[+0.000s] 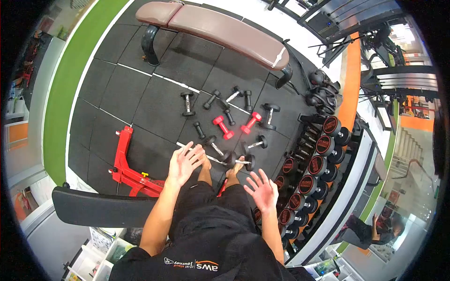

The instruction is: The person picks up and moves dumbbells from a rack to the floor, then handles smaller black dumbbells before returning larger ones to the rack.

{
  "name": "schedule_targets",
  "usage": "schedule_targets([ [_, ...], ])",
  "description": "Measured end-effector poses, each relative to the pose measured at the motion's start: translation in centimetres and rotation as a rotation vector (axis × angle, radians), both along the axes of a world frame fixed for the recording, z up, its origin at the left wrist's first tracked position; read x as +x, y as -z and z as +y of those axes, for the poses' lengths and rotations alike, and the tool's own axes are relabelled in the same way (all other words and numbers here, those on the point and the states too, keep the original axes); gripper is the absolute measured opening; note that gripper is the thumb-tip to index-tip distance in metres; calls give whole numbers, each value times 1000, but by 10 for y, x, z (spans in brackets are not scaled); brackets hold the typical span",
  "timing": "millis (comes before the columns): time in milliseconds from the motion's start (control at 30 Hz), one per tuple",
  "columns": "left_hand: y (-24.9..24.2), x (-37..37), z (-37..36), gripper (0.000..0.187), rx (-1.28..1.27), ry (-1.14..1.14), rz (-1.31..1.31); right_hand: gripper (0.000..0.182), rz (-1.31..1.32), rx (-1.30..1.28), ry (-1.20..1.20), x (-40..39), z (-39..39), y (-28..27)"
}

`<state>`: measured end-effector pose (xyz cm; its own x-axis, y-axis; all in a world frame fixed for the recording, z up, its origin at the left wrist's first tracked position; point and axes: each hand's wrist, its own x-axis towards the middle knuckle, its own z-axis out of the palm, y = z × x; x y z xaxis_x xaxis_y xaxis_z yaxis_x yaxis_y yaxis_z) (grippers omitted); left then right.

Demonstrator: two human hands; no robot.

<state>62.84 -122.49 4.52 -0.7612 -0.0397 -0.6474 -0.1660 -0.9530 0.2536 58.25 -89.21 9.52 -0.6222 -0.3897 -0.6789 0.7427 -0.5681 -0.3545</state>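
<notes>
Holds left hand [183, 165] and right hand [262, 189] raised and well apart, with fingers spread, one to each side of the feet [206, 163]. Has red dumbbells [222, 127] lying on the black floor mats [112, 93] ahead, among black dumbbells [199, 130] and chrome-handled dumbbells [270, 116], some close to the feet. Faces a brown bench [225, 30], with a red metal frame [123, 161] off to the left and round-headed dumbbells [317, 165] racked to the right
</notes>
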Motion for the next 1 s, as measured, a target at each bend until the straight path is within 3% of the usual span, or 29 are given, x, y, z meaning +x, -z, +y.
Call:
schedule_targets([
  [367, 64, -11, 60, 84, -115, 31, -84, 72, -163, -111, -135, -49, -2, 85],
  [567, 178, -6, 95, 79, -46, -17, -217, 76, -309, -180, -192, -58, -3, 176],
  [667, 255, 2, 107, 78, -131, 29, -311, 77, -374, -174, -205, -64, -6, 227],
  [800, 345, -2, 111, 74, -505, 218, -470, 78, -427, -71, -182, -62, -9, 322],
  [833, 387, 3, 111, 74, -840, 303, -450, 77, -404, 14, -226, -62, -13, 346],
  [967, 495, 3, 103, 77, -1239, 439, -507, 75, -326, 237, -280, -75, -35, 433],
  [1000, 515, 2, 98, 77, -1195, 417, -540, 75, -226, 305, -351, -88, -44, 444],
])
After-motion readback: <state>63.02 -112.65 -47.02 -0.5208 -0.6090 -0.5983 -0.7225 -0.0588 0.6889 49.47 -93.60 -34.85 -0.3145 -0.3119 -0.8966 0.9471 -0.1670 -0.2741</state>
